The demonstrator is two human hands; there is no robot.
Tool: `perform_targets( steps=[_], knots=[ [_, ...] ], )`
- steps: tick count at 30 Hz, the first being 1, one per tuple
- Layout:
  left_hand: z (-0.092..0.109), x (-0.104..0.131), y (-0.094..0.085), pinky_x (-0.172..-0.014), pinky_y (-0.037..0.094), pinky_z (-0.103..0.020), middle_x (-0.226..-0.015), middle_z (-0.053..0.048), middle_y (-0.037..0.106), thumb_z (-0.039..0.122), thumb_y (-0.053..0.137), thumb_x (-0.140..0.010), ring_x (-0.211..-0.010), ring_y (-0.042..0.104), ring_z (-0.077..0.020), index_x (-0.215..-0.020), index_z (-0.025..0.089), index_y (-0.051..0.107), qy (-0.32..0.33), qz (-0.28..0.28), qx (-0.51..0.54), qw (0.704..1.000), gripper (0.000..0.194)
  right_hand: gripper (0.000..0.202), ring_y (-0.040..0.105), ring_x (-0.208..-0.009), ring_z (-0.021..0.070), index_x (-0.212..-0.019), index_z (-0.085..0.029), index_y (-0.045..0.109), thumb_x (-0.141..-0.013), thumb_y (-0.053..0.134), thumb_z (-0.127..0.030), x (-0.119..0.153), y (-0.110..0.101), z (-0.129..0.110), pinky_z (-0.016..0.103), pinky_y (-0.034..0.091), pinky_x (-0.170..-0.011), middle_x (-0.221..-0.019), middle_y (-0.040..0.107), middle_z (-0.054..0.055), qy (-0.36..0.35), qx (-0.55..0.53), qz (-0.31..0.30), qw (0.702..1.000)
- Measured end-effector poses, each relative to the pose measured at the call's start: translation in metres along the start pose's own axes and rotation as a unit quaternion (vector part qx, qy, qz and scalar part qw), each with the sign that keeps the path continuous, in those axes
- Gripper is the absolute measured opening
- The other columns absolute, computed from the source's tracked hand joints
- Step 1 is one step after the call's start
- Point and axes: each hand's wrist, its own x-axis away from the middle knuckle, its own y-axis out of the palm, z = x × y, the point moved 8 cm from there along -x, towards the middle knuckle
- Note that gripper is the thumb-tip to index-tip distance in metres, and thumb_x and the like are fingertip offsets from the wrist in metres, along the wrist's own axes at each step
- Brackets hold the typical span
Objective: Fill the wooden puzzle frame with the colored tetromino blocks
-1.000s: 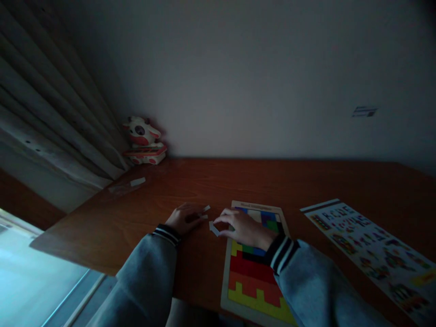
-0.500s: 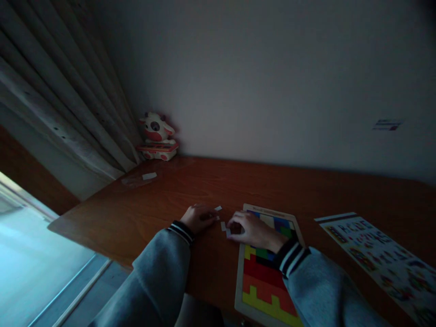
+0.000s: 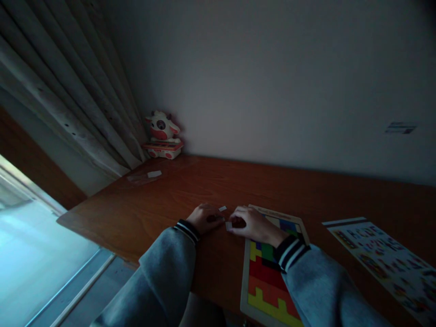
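Small white pieces lie on the brown table around my fingertips. My left hand [image 3: 206, 219] rests on the table with its fingers curled, thumb and fingertips meeting on a tiny pale piece. Just beyond it lies a white strip [image 3: 222, 208]. My right hand [image 3: 252, 224] arches over the left edge of a wooden puzzle board [image 3: 244, 290], its thumb and fingertips closed at a small white piece [image 3: 228, 225]. Coloured blocks [image 3: 267, 272] in red, orange, yellow, green and blue fill much of the board; my right hand and sleeve hide part of it.
A printed sheet [image 3: 381, 254] with colourful pictures lies on the table [image 3: 190, 181] at the right. A cow toy [image 3: 163, 134] stands at the back left near the curtain [image 3: 68, 91]. Before it lies a white slip [image 3: 154, 174] on clear plastic.
The view has shifted slightly left. My right thumb and fingertips have come together at a white piece, and the two hands are nearer each other.
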Motion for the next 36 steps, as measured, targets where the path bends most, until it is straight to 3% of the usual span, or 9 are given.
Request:
perform_targets(
  steps=[5,10,13,20,25,31,36],
  knots=[
    [0.013,0.000,-0.008,-0.087,0.050,-0.038,-0.096,-0.006,0.075,0.030,0.062,-0.086,-0.089,0.066,-0.0215,-0.099,0.021,0.072,0.024,0.013,-0.009,1.000,0.019,0.025,0.064,-0.101,0.0234,-0.102,-0.022,0.073,-0.082,0.073,-0.037,-0.005,0.005,-0.002,0.037,0.042,-0.094,-0.105,0.071,0.006,-0.008,0.008,-0.020,1.000],
    [0.019,0.005,-0.009,-0.088,0.050,-0.041,-0.105,-0.005,0.075,0.007,0.053,-0.063,-0.096,0.063,-0.0246,-0.114,0.024,0.071,0.040,0.018,0.024,0.999,0.056,0.022,0.064,-0.100,0.0228,-0.101,-0.022,0.072,-0.084,0.071,-0.036,-0.004,0.005,0.002,0.036,0.043,-0.091,-0.105,0.071,0.005,-0.002,0.011,-0.022,1.000],
    [0.015,0.008,-0.006,-0.090,0.051,-0.042,-0.106,-0.004,0.075,0.006,0.051,-0.060,-0.100,0.063,-0.0247,-0.116,0.025,0.071,0.034,0.012,0.019,0.999,0.062,0.023,0.065,-0.098,0.0222,-0.104,-0.022,0.072,-0.085,0.071,-0.035,-0.004,0.006,0.005,0.035,0.044,-0.089,-0.104,0.071,0.006,0.002,0.012,-0.021,1.000],
    [0.016,0.013,-0.007,-0.089,0.051,-0.041,-0.102,-0.005,0.075,0.010,0.057,-0.072,-0.099,0.063,-0.0246,-0.111,0.025,0.072,0.025,-0.002,-0.001,1.000,0.044,0.023,0.065,-0.094,0.0210,-0.102,-0.024,0.074,-0.083,0.071,-0.036,-0.001,0.002,0.006,0.033,0.044,-0.087,-0.101,0.072,0.005,0.005,0.017,-0.007,1.000],
    [0.017,0.016,-0.011,-0.088,0.051,-0.038,-0.104,-0.006,0.075,0.026,0.061,-0.088,-0.095,0.064,-0.0225,-0.109,0.023,0.072,0.018,0.001,0.001,1.000,0.024,0.019,0.065,-0.086,0.0212,-0.092,-0.022,0.074,-0.078,0.074,-0.034,0.002,-0.001,0.012,0.033,0.044,-0.080,-0.091,0.073,0.005,0.027,0.031,0.024,0.999],
    [0.008,0.013,-0.008,-0.089,0.050,-0.037,-0.100,-0.006,0.075,0.039,0.065,-0.090,-0.092,0.066,-0.0208,-0.103,0.023,0.073,0.003,-0.009,0.011,1.000,0.023,0.021,0.066,-0.084,0.0213,-0.092,-0.021,0.073,-0.079,0.071,-0.038,0.002,0.001,0.012,0.036,0.043,-0.082,-0.091,0.073,0.005,0.042,0.037,0.045,0.997],
    [0.004,0.013,-0.007,-0.088,0.050,-0.037,-0.098,-0.006,0.075,0.044,0.073,-0.083,-0.091,0.066,-0.0217,-0.104,0.022,0.073,0.001,-0.007,0.014,1.000,0.030,0.026,0.065,-0.093,0.0214,-0.101,-0.022,0.072,-0.083,0.070,-0.040,-0.001,0.001,0.008,0.036,0.043,-0.087,-0.102,0.072,0.005,0.028,0.026,0.036,0.999]
  ],
)
